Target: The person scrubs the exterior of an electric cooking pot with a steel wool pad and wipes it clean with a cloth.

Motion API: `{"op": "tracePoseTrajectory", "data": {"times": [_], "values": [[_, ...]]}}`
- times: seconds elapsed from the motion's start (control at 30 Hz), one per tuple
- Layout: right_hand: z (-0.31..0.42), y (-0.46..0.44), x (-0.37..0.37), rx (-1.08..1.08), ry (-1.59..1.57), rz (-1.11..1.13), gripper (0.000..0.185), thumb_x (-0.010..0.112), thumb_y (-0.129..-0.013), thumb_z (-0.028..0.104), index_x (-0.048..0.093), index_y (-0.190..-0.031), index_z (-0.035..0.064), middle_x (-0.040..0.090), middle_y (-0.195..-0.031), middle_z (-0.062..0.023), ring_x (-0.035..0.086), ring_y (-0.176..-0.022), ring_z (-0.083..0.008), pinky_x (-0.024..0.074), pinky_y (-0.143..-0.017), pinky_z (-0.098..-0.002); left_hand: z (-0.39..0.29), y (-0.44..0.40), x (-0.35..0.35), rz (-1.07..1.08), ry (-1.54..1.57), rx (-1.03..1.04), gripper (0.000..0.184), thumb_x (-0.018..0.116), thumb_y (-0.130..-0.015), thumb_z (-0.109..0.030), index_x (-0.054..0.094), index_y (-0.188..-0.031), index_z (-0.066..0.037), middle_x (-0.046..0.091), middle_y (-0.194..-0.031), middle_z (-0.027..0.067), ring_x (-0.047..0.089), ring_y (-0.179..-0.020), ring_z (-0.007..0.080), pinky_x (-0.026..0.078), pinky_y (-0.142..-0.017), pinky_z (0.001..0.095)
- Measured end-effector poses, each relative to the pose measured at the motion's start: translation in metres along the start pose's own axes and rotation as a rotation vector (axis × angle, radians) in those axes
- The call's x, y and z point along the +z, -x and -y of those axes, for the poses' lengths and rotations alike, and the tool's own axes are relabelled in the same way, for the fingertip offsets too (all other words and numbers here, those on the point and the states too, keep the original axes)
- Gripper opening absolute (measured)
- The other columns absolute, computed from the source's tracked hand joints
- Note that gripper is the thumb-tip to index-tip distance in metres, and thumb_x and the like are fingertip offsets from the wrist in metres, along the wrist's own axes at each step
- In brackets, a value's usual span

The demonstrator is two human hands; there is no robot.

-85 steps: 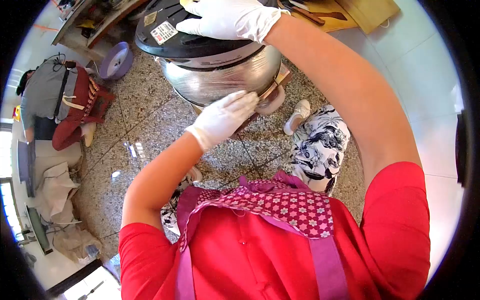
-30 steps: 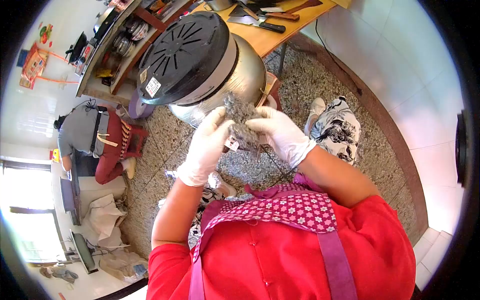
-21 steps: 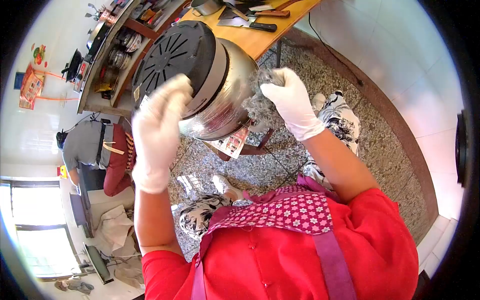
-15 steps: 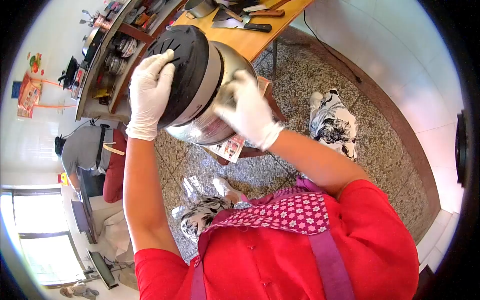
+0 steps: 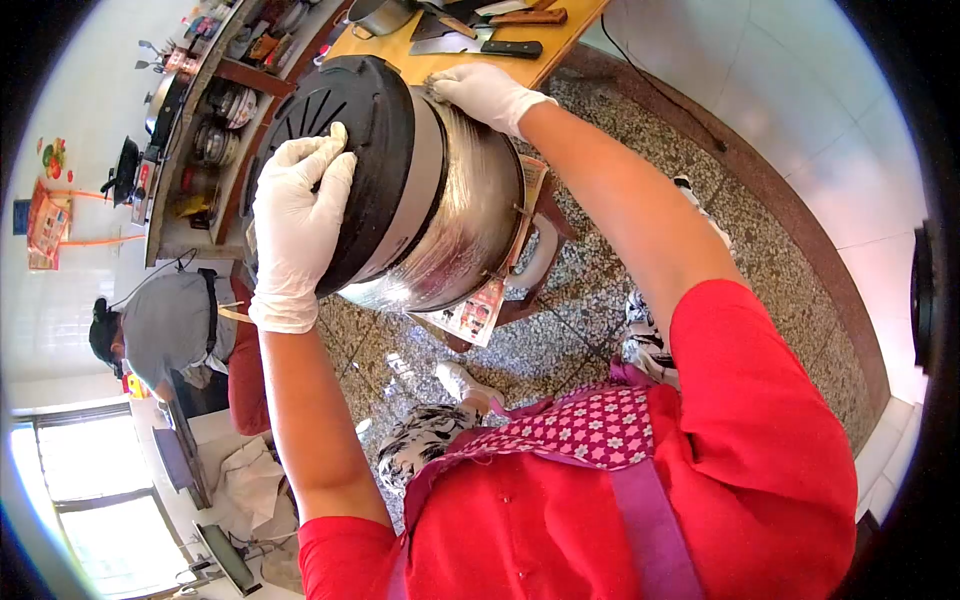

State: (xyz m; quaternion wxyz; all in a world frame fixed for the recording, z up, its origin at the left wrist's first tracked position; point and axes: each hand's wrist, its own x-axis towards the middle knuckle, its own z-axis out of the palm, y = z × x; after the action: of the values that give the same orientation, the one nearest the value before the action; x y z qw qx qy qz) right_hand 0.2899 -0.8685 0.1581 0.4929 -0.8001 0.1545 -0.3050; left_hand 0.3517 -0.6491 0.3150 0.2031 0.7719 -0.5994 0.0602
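Note:
A large steel electric cooker [image 5: 480, 200] lies tipped, its black slotted base [image 5: 345, 110] turned up and toward the left. Wet streaks gleam on its metal side. My left hand [image 5: 300, 215], in a white glove, grips the base, with the fingertips at the slots. At the far side of the cooker, my gloved right hand [image 5: 485, 92] is closed on a small greyish scouring pad [image 5: 432, 90], mostly hidden under the fingers. That hand presses near the seam between base and steel wall. A pale handle [image 5: 540, 252] sticks out at the cooker's lower right.
Printed newspaper [image 5: 470, 315] lies under the cooker on a low brown stool [image 5: 553, 215]. Beyond is a wooden table [image 5: 405, 55] with knives [image 5: 510, 48] and a metal pot [image 5: 380, 15]. Shelves [image 5: 240, 75] stand at left; another person [image 5: 180, 320] bends over nearby.
My right hand has moved up and away, from the cooker's steel side to its far edge near the base. My left hand keeps its hold on the base. The view has shifted slightly.

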Motion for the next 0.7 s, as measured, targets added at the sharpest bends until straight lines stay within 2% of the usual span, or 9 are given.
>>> {"op": "tracePoseTrajectory", "data": {"times": [0.1,0.2,0.23,0.3,0.43,0.53,0.6,0.63,0.7], "values": [[0.023,0.032,0.003,-0.048,0.200,-0.076,0.029,0.046,-0.095,0.019,0.058,-0.111,-0.0016,0.064,-0.109,-0.0212,0.059,-0.104,-0.0379,0.0479,-0.090,-0.0416,-0.009,0.000,0.002,-0.023,-0.029,0.008,0.028,0.062,-0.091,-0.007,0.066,-0.117,0.003,0.063,-0.105,0.0121,0.059,-0.098,0.0197,0.044,-0.091,0.0272],[0.052,0.108,0.033,-0.281,0.280,-0.371,0.034,0.052,-0.086,0.008,0.054,-0.114,-0.0101,0.053,-0.117,-0.0290,0.050,-0.116,-0.0439,0.0416,-0.103,-0.0431,-0.005,-0.001,0.003,-0.071,-0.057,0.036,0.027,0.065,-0.087,-0.011,0.068,-0.111,0.003,0.064,-0.097,0.0167,0.061,-0.088,0.0263,0.047,-0.082,0.0320],[0.075,0.132,0.035,-0.310,0.837,-0.252,0.035,0.054,-0.083,0.006,0.055,-0.114,-0.0103,0.052,-0.118,-0.0273,0.047,-0.118,-0.0435,0.0390,-0.106,-0.0421,-0.004,-0.001,0.003,-0.061,-0.053,0.043,0.027,0.065,-0.087,-0.011,0.068,-0.111,0.003,0.064,-0.097,0.0167,0.061,-0.088,0.0263,0.047,-0.082,0.0320],[0.091,0.163,0.051,-0.294,0.470,-0.091,0.037,0.055,-0.079,0.006,0.057,-0.112,-0.0114,0.053,-0.119,-0.0272,0.048,-0.121,-0.0419,0.0362,-0.109,-0.0466,-0.002,-0.002,0.001,-0.054,-0.049,0.042,0.027,0.065,-0.088,-0.010,0.068,-0.111,0.004,0.064,-0.097,0.0162,0.061,-0.086,0.0244,0.047,-0.080,0.0305],[0.072,0.151,0.051,-0.362,0.502,-0.355,0.043,0.055,-0.079,0.010,0.055,-0.117,-0.0089,0.053,-0.126,-0.0254,0.047,-0.125,-0.0407,0.0335,-0.111,-0.0447,-0.013,0.000,0.001,-0.044,0.051,0.002,0.026,0.064,-0.089,-0.008,0.067,-0.111,0.005,0.063,-0.096,0.0148,0.060,-0.084,0.0206,0.046,-0.076,0.0275],[0.043,0.092,0.025,-0.345,0.168,-0.451,0.032,0.044,-0.087,0.009,0.055,-0.113,-0.0063,0.054,-0.118,-0.0282,0.052,-0.112,-0.0440,0.0466,-0.096,-0.0469,-0.014,-0.001,0.003,-0.057,-0.023,0.044,0.028,0.064,-0.089,-0.011,0.067,-0.111,0.005,0.064,-0.097,0.0155,0.061,-0.087,0.0226,0.046,-0.080,0.0294],[0.030,0.055,0.006,-0.185,0.066,-0.204,0.027,0.043,-0.089,0.012,0.059,-0.107,0.0005,0.060,-0.110,-0.0237,0.058,-0.104,-0.0381,0.0492,-0.091,-0.0431,-0.013,-0.002,0.004,-0.065,-0.035,0.039,0.029,0.064,-0.089,-0.014,0.068,-0.111,0.004,0.064,-0.099,0.0165,0.062,-0.089,0.0252,0.047,-0.083,0.0316],[0.009,0.018,-0.010,-0.082,-0.042,0.038,0.032,0.042,-0.098,0.024,0.058,-0.111,-0.0006,0.062,-0.107,-0.0238,0.058,-0.097,-0.0417,0.0484,-0.085,-0.0397,-0.012,-0.001,0.005,-0.063,-0.028,0.042,0.029,0.064,-0.089,-0.014,0.068,-0.111,0.004,0.064,-0.099,0.0165,0.062,-0.089,0.0252,0.047,-0.083,0.0316],[0.006,0.007,-0.003,0.054,-0.177,0.077,0.033,0.042,-0.098,0.026,0.059,-0.107,-0.0003,0.061,-0.111,-0.0242,0.058,-0.098,-0.0415,0.0483,-0.084,-0.0415,-0.008,-0.002,0.007,-0.069,-0.012,0.030,0.028,0.065,-0.088,-0.014,0.068,-0.110,0.004,0.065,-0.098,0.0171,0.062,-0.088,0.0257,0.047,-0.082,0.0316]]}}
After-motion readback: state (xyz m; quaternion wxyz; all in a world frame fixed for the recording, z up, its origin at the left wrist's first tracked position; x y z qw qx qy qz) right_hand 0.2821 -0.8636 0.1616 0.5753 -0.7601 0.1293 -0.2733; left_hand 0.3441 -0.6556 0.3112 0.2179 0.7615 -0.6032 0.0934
